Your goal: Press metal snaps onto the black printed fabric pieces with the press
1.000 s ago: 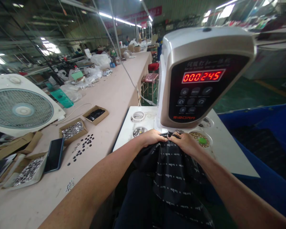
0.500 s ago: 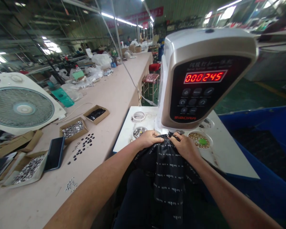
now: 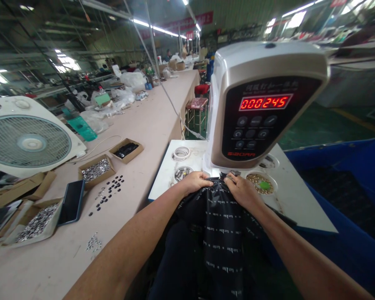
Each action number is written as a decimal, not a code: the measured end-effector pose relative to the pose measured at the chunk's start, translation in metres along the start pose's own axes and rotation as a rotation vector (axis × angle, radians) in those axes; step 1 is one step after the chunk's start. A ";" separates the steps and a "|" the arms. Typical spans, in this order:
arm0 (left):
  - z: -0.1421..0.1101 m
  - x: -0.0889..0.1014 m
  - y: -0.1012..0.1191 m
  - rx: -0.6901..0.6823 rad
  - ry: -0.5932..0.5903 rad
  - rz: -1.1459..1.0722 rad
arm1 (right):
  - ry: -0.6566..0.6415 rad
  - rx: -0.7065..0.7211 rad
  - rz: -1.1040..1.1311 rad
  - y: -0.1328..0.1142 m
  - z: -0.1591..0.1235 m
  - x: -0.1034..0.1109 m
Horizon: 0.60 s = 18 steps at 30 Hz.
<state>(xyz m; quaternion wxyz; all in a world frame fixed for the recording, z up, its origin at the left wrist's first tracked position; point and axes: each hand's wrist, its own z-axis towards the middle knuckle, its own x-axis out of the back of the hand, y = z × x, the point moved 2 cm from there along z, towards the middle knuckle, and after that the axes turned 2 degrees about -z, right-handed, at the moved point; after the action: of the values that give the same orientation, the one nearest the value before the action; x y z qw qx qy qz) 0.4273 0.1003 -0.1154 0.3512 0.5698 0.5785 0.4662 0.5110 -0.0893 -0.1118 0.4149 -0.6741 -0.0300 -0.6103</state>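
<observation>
The left hand and right hand are pinching the black cloth at its top edge, below the machine. It is hanging in folds, seeming light, soft and slightly slippery; that edge is offering the surest hold.

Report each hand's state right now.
Left hand: closed, pinching the shiny black fabric printed with white lettering.
Right hand: closed, pinching the same fabric.

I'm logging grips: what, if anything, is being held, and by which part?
The left hand and right hand hold the cloth by its top edge.
</observation>
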 end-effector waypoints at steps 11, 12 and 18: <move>0.000 0.000 0.001 0.001 0.013 0.032 | -0.004 -0.033 0.004 0.000 0.001 -0.001; 0.000 0.000 0.001 0.002 0.012 0.035 | -0.004 -0.033 0.008 0.000 0.001 0.000; 0.002 0.002 -0.003 -0.014 0.031 0.064 | 0.014 -0.038 0.044 0.000 -0.001 0.000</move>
<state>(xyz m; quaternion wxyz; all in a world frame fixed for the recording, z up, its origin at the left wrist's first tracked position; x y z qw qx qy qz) 0.4277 0.1023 -0.1191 0.3311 0.5783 0.5621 0.4898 0.5104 -0.0897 -0.1116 0.4157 -0.6781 -0.0007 -0.6061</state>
